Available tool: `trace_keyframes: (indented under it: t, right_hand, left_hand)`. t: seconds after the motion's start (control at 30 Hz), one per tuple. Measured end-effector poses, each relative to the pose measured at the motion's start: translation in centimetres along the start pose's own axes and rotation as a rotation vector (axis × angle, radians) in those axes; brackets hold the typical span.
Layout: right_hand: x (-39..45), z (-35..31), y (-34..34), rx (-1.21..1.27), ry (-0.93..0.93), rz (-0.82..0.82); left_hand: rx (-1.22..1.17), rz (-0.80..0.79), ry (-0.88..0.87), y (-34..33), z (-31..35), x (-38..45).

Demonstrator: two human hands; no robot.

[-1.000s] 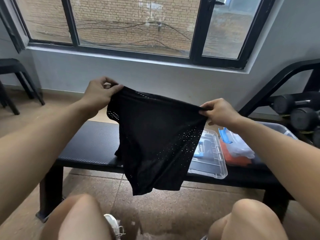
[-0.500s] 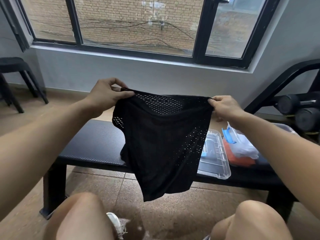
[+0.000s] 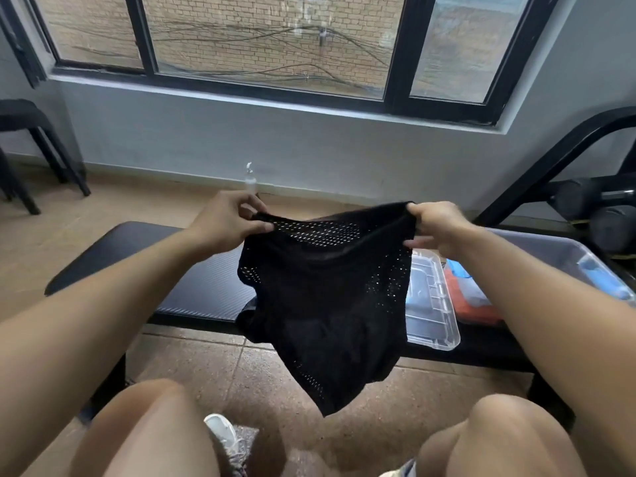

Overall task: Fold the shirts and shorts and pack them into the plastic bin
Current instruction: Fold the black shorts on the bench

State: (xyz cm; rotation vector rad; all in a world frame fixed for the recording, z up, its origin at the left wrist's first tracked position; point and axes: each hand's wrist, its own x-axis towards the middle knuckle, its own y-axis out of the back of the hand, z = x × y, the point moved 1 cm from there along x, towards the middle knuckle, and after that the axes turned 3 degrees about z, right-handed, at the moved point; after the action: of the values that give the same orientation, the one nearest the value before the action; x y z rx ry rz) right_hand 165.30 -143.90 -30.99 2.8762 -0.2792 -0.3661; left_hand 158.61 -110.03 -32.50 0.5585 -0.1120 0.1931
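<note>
Black mesh shorts [image 3: 323, 304] hang in the air in front of me, above the black bench [image 3: 192, 280]. My left hand [image 3: 227, 223] pinches the waistband at its left end, and my right hand [image 3: 437, 228] grips the right end. The fabric droops to a point between my knees. The clear plastic bin [image 3: 564, 253] stands on the bench at the right, with an orange garment [image 3: 471, 304] and a pale bundle inside. My right forearm hides part of the bin.
A clear plastic lid [image 3: 433, 308] lies on the bench next to the bin. A spray bottle [image 3: 250, 180] stands on the floor by the wall. Dumbbells on a black rack [image 3: 605, 215] fill the right side; a black stool [image 3: 24, 149] stands far left.
Both hands have moved closer together along the waistband and a little lower, so the shorts hang looser. The view has tilted down.
</note>
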Motion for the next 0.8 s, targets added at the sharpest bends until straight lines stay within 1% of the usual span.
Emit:
trace_keyframes:
  t: [0.07,0.17,0.23,0.3,0.4,0.43,0.5,0.57,0.63,0.7,0.8]
  right_hand:
    - [0.3,1.3,-0.1,0.074,-0.061,-0.088]
    - [1.2,3.0,-0.4,0.163,-0.14,-0.172]
    - [1.7,4.1,-0.7,0.119,-0.155,-0.22]
    - [1.9,5.1,-0.9,0.043,-0.131,-0.278]
    - [2.3,6.5,-0.8,0.005,-0.082,-0.355]
    - [2.6,7.1,-0.7,-0.044,-0.058,-0.345]
    - [2.9,8.1,-0.8,-0.159,0.003,-0.273]
    - [3.7,9.4,-0.6,-0.27,0.094,-0.14]
    - [4.7,10.4,-0.3,-0.464,0.211,0.023]
    - [5.1,10.6,0.2,-0.639,0.306,0.124]
    - [5.0,9.8,0.6,-0.725,0.413,0.202]
  left_hand:
    - [-0.042,0.024,0.066,-0.9,-1.9,-0.1]
    - [-0.216,0.081,0.155,-2.8,-3.9,-0.1]
    - [-0.313,0.132,0.201,-4.0,-4.8,-0.1]
    - [-0.368,0.163,0.231,-4.9,-5.7,0.0]
    - [-0.327,0.18,0.195,-5.7,-6.9,0.0]
    - [-0.299,0.169,0.174,-5.7,-7.3,0.0]
    - [-0.246,0.133,0.147,-5.3,-8.0,0.1]
    - [-0.191,0.096,0.145,-4.8,-8.8,0.4]
    - [-0.149,0.048,0.138,-4.8,-9.1,0.6]
    - [-0.107,0.004,0.114,-5.1,-9.2,0.8]
    - [-0.088,-0.013,0.098,-5.5,-9.3,1.3]
